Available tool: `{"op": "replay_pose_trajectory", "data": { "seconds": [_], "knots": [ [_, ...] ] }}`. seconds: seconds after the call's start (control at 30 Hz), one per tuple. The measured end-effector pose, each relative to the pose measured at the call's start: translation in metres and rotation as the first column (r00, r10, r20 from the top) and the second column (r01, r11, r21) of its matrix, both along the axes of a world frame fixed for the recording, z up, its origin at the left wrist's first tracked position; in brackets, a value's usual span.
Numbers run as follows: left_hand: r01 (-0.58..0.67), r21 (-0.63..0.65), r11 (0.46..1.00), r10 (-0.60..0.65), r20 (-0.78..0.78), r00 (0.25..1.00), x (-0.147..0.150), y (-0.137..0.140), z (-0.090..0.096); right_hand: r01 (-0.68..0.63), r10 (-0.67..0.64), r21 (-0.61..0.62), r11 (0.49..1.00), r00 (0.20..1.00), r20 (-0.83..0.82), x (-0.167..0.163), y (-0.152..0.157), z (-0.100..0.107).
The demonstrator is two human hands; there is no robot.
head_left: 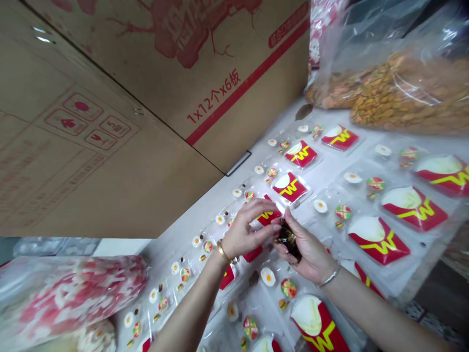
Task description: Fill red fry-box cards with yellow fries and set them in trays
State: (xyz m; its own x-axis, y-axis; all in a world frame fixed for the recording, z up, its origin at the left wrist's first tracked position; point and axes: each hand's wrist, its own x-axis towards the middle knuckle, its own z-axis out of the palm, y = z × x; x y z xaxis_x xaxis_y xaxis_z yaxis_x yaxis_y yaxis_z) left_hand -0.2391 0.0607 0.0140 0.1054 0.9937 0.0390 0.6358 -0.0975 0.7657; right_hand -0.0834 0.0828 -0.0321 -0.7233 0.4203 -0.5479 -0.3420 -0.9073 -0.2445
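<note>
My right hand is curled around a small clump of shiny dark brown pieces, their exact kind too small to tell. From the left, my left hand brings its thumb and fingers together at that clump; whatever its fingertips pinch is hidden. Beneath both hands lie rows of clear plastic trays, each with a red fries-carton piece bearing a yellow zigzag. Alongside these sit small fried-egg pieces, round pizza-like pieces and tiny burger pieces.
A large cardboard carton stands along the left and back of the white table. At the back right, clear bags hold orange-brown pieces. A bag of red and white pieces lies at lower left.
</note>
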Motion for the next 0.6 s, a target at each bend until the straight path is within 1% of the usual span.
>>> {"op": "replay_pose_trajectory", "data": {
  "seconds": [0.07, 0.13, 0.23, 0.3, 0.33, 0.37, 0.43, 0.5, 0.6],
  "knots": [
    [0.002, -0.036, 0.999, 0.001, 0.081, 0.997, 0.018, -0.006, 0.008, -0.016, 0.016, 0.009, 1.000, 1.000, 0.017, 0.000, -0.001, 0.001],
    [-0.045, -0.064, 0.997, 0.054, 0.152, 0.987, 0.027, -0.003, 0.008, -0.009, 0.009, 0.024, 1.000, 1.000, 0.021, 0.002, 0.000, 0.002],
    [-0.179, -0.137, 0.974, 0.213, 0.298, 0.931, 0.021, 0.018, -0.007, 0.034, -0.033, 0.018, 0.999, 0.999, -0.035, 0.012, 0.006, 0.004],
    [-0.306, -0.163, 0.938, 0.343, 0.323, 0.882, 0.007, 0.044, -0.022, 0.065, -0.064, 0.019, 0.998, 0.995, -0.074, 0.022, 0.010, 0.006],
    [-0.365, -0.149, 0.919, 0.393, 0.284, 0.875, -0.001, 0.060, -0.030, 0.074, -0.072, 0.028, 0.997, 0.994, -0.080, 0.027, 0.011, 0.006],
    [-0.413, -0.110, 0.904, 0.427, 0.206, 0.880, -0.008, 0.076, -0.037, 0.077, -0.074, 0.045, 0.996, 0.995, -0.074, 0.032, 0.013, 0.007],
    [-0.464, -0.001, 0.886, 0.464, -0.016, 0.885, -0.022, 0.108, -0.048, 0.075, -0.072, 0.092, 0.993, 0.997, -0.040, 0.040, 0.015, 0.008],
    [-0.462, 0.074, 0.884, 0.465, -0.239, 0.852, -0.030, 0.136, -0.056, 0.073, -0.073, 0.142, 0.987, 0.997, -0.003, 0.047, 0.018, 0.008],
    [-0.454, 0.079, 0.887, 0.435, -0.472, 0.767, -0.033, 0.165, -0.062, 0.095, -0.101, 0.183, 0.978, 0.995, 0.021, 0.054, 0.023, 0.008]
  ]
}}
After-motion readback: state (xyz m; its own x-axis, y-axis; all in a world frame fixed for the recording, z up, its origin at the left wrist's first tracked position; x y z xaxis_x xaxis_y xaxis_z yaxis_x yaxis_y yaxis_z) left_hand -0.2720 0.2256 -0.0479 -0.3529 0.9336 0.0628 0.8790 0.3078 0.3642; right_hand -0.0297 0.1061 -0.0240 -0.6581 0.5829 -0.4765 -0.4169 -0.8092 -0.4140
